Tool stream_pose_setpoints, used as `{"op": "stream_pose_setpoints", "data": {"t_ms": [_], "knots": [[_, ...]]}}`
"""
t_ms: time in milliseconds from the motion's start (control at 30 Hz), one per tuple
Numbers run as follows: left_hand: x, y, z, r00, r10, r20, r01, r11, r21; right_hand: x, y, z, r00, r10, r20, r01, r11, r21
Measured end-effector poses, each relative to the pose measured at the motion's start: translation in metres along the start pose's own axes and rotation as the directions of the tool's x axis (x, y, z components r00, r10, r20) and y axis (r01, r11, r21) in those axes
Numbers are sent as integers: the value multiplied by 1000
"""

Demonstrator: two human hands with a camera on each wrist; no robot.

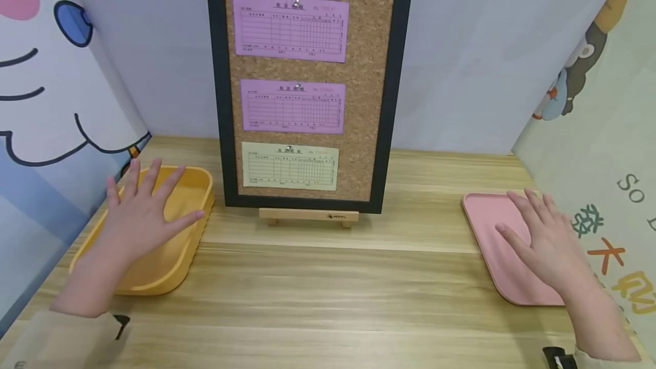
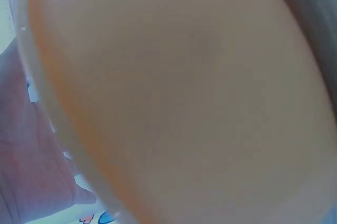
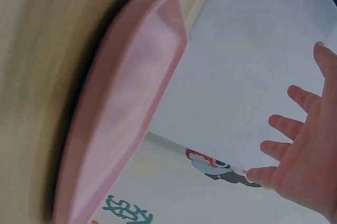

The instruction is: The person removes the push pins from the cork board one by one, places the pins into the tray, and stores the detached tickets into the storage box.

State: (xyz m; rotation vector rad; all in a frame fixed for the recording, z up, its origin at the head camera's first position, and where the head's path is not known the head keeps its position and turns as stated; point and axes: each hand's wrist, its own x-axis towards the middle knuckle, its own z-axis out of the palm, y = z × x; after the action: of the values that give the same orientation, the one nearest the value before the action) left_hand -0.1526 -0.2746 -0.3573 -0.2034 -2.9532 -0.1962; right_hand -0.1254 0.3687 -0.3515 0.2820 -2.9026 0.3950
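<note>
My left hand (image 1: 138,212) is spread over the yellow tray (image 1: 201,226), fingers straight and apart, holding nothing. On the other side, my right hand (image 1: 550,241) hovers above the pink tray (image 1: 492,244) with its fingers extended. The right wrist view shows that hand (image 3: 310,145) raised off the pink tray (image 3: 126,92). Between the hands stands a black-framed cork board (image 1: 366,101). Pinned on it are an upper purple slip (image 1: 290,28), a lower purple slip (image 1: 292,107) and a pale yellow slip (image 1: 290,167), each with a printed table and a pin near its top.
A small wooden easel (image 1: 309,215) supports the board on the wood-grain table (image 1: 328,300). Behind it is a pale wall (image 1: 461,73). Cartoon-printed panels flank the table, the left panel (image 1: 46,101) close to the yellow tray and the right panel (image 1: 605,175) beside the pink one.
</note>
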Motion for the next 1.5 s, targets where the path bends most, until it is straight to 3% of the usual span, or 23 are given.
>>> {"op": "stream_pose_setpoints", "data": {"t_ms": [333,633,900,1067,1267,1500], "knots": [[8,6,-14,999,17,-28,-17,1000,8,9,-19,-20,1000,-16,-8,16,998,61],[17,19,-37,999,38,-20,-37,999,9,24,-38,-41,1000,-12,-10,12,999,42],[27,26,-52,996,72,-51,-72,997,19,38,-54,-55,990,-100,-96,101,995,-1],[33,32,-60,996,73,-59,-72,997,26,47,-67,-61,972,-170,-163,159,984,-79],[40,40,-75,990,78,-115,-73,996,46,60,-82,-70,940,-247,-234,218,966,-141],[54,49,-89,987,76,-141,-70,996,46,75,-102,-79,861,-370,-350,328,928,-174]]}}
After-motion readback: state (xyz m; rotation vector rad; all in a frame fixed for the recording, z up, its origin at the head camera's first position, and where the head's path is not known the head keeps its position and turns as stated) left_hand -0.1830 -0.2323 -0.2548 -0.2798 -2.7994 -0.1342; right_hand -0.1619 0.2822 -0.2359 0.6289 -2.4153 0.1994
